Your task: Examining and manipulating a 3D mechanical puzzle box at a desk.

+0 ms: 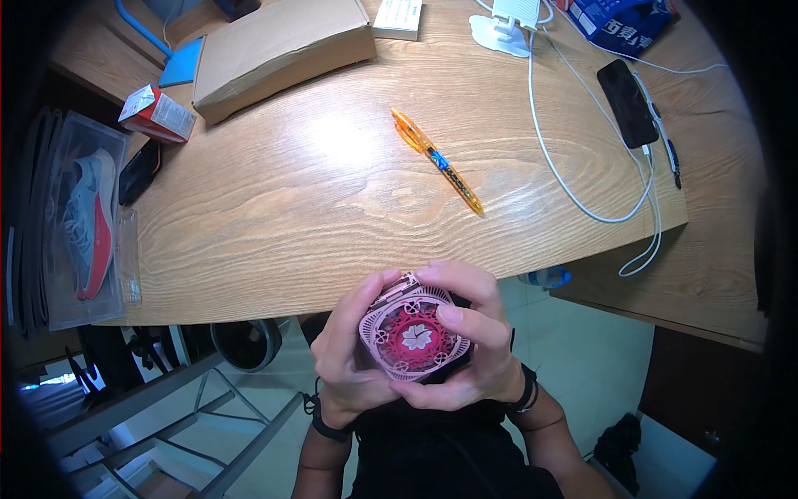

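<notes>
Between my two hands, just off the table's front edge, is a small pink box (416, 337) with rounded corners. Its top has lacy cut-out patterns, a deep pink ring and a pale flower in the middle. My left hand (342, 358) wraps round the box's left side, fingertips at its far edge. My right hand (482, 349) grips the right side, with one finger bent onto the patterned top and the thumb along the near edge. The underside of the box is hidden. Nearest on the table lies an orange see-through pen (445, 170).
The wooden table (291, 233) bears a cardboard box (283, 54), a red-and-white carton (158, 115), a black phone (628, 104) on a white cable (573, 200) and a white stand (503, 37). At left, a clear shoebox (62, 249) holds a sneaker (96, 220).
</notes>
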{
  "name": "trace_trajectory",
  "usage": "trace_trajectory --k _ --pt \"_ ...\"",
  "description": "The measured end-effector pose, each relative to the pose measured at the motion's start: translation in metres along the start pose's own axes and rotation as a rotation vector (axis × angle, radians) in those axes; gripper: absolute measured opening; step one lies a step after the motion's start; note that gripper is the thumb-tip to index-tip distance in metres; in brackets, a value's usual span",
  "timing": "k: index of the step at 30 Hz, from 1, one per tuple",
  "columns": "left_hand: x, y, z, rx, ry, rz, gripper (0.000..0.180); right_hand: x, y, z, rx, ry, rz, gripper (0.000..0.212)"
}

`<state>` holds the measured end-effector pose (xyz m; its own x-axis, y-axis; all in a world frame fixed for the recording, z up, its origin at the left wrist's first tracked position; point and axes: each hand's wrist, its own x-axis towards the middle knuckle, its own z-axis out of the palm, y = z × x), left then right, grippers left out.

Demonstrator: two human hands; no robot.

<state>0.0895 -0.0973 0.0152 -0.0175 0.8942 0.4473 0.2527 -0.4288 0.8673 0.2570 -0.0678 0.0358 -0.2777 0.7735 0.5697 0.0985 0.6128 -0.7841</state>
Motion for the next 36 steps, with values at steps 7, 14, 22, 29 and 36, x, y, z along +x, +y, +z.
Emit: trace_trajectory --k 7,14,22,29,36 --pt "-0.001 -0.004 0.004 -0.021 0.033 0.010 0.084 -0.004 0.003 0.013 -0.055 0.128 -0.034 0.087" --pt "-0.011 -0.006 0.006 0.118 0.075 -0.001 0.108 -0.006 0.000 0.026 -0.071 0.234 -0.005 0.085" --pt "-0.011 -0.009 0.003 -0.025 0.099 -0.056 0.106 0.001 0.000 0.017 -0.067 0.151 -0.036 0.087" --pt "-0.004 -0.015 -0.007 0.065 0.000 0.033 0.103 0.001 0.006 0.007 -0.030 0.072 -0.042 0.087" --pt "-0.002 -0.011 -0.009 0.078 -0.038 0.013 0.104 0.001 0.012 0.003 0.009 0.040 -0.083 0.085"
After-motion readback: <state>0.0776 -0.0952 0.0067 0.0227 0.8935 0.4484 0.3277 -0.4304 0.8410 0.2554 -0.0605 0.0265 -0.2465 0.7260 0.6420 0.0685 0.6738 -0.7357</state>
